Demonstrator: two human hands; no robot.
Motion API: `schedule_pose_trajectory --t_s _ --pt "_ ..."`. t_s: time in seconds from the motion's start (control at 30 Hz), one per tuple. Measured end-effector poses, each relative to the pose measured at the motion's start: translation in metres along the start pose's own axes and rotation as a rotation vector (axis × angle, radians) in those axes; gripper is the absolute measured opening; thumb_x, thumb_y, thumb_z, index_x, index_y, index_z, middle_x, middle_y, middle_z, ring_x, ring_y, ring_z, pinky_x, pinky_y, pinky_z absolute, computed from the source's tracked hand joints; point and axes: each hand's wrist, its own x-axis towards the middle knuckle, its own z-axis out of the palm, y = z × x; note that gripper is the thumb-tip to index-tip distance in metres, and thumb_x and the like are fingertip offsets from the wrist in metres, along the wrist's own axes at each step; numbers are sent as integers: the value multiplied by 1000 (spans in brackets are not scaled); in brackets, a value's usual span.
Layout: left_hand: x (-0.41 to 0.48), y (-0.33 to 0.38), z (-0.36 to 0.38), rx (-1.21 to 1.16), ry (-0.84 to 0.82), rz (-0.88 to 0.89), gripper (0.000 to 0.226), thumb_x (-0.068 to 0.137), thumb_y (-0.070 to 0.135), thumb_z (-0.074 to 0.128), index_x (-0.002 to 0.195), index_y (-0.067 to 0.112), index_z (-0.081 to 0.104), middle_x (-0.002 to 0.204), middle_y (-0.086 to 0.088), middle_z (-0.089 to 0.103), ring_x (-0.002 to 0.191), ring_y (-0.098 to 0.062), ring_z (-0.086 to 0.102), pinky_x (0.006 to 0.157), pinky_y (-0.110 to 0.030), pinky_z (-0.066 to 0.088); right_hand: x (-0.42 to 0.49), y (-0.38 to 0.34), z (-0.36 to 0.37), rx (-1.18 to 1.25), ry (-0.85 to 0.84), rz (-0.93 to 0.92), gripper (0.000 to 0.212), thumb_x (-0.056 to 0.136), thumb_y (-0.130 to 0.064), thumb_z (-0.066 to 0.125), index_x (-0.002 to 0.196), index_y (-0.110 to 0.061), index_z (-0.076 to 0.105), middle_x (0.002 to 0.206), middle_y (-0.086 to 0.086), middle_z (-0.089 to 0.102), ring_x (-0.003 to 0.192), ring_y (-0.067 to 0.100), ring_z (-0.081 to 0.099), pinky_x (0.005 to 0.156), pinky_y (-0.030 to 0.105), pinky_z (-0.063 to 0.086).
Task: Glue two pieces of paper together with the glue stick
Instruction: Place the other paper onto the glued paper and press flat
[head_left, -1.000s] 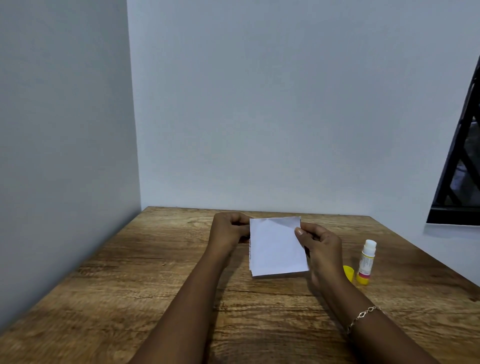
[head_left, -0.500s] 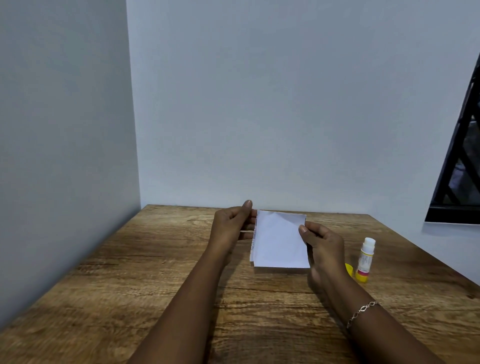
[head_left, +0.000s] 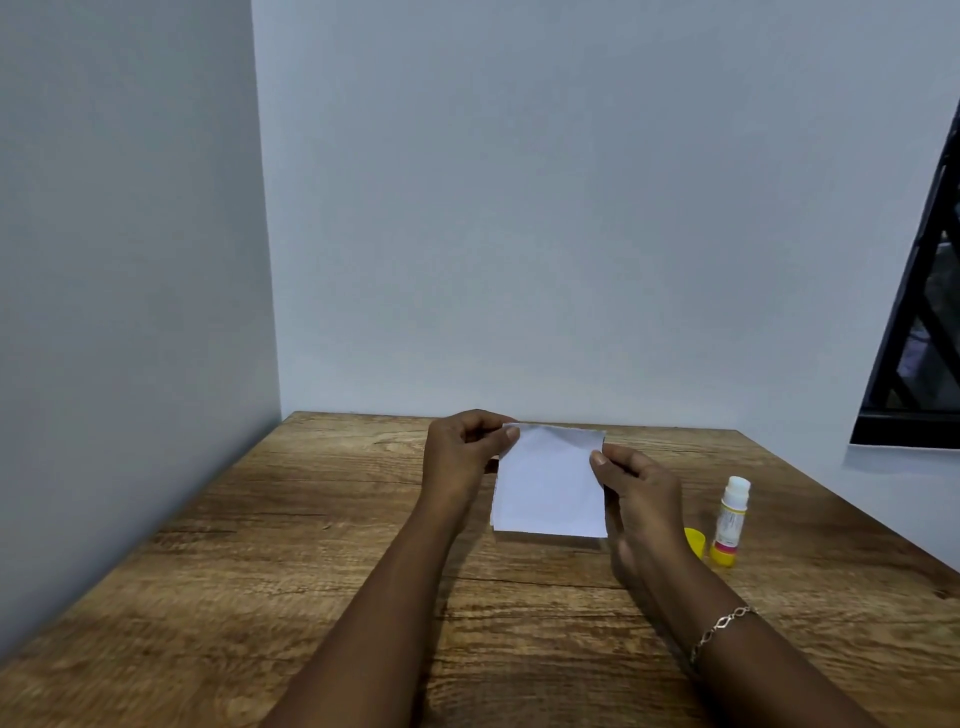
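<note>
White paper, two sheets stacked with edges nearly matched, is held just above the wooden table. My left hand pinches its upper left corner. My right hand pinches its right edge with thumb on top. The glue stick, white with a yellow base, stands upright and uncapped to the right of my right hand. Its yellow cap lies on the table beside it, partly hidden by my right hand.
Grey walls close off the table at the left and back. A dark window frame sits at the right edge. A bracelet is on my right wrist.
My left hand's fingers, straight along the paper's left edge half a second ago, have curled to pinch the top left corner. The paper stays raised between both hands.
</note>
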Motion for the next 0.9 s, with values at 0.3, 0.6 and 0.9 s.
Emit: schedule_pose_trajectory --t_s 0.3,0.6,0.9 --pt "-1 3 0 29 24 15 14 79 1 64 70 11 68 72 -4 67 70 -17 63 65 -33 53 -3 -7 1 -137 -79 -156 11 85 -11 58 75 -14 64 77 7 59 74 19 54 62 30 42" --pt "0 7 -1 43 86 104 16 76 -1 67 68 13 68 70 -2 67 73 -17 62 68 -31 49 -12 -25 5 -526 -80 -562 13 83 -9 62 94 -13 66 88 -2 66 84 7 59 73 12 45" --pt "0 9 2 173 118 225 11 75 2 69 69 12 69 72 2 67 69 -2 61 66 -14 47 -12 -31 39 -960 -312 -873 11 80 -4 62 88 -2 70 90 13 70 91 27 60 74 23 35"
